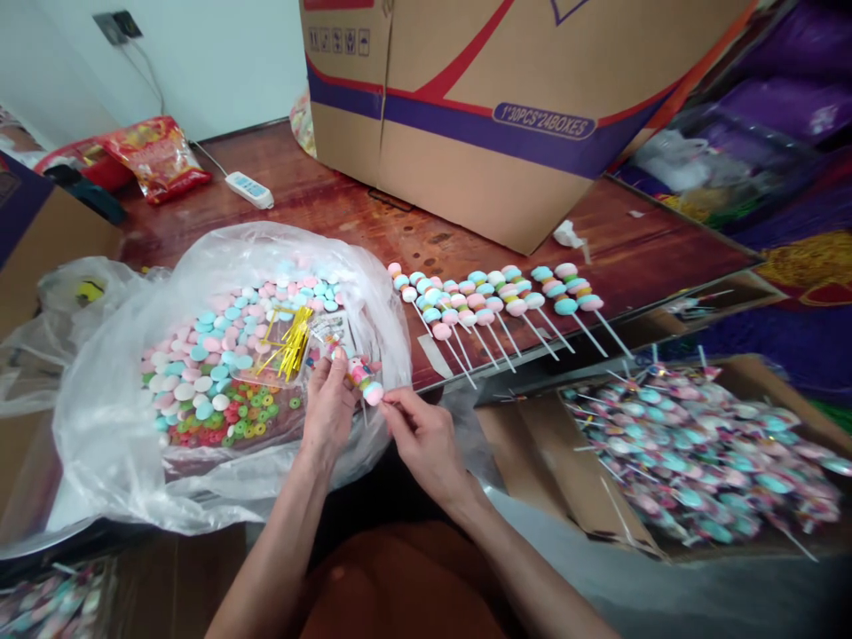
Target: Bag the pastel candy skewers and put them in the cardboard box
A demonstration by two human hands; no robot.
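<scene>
Head view: Pinched at Both Ends, With Little Room on the Left

Held at its upper end between the narrowed thumb and fingers of the left hand (327,404): a short pastel candy skewer (361,374) with a pink patterned patch. Pinched at its lower, pink end by the right hand (426,439), with fingertips drawn close; cannot tell whether on stick or candy. Placed over the right-hand rim of a large translucent white plastic bag (99,435), near the front edge of a red-brown wooden table (299,200).

Crowded on the left by shiny yellow twist ties (291,344), pink, blue and white oval candies (201,388) and red, green and yellow gummy rings (243,410). Bordered on the right by a slanted row of unwrapped candy skewers (485,316), with white sticks overhanging the edge. Backed by a tall brown cardboard carton (459,146), with a strip of wood showing between. Flanked lower right, well apart from the right hand, by an open brown cardboard box (529,457) heaped with wrapped skewers (706,461), with grey floor (532,532) showing beside the forearm.
</scene>
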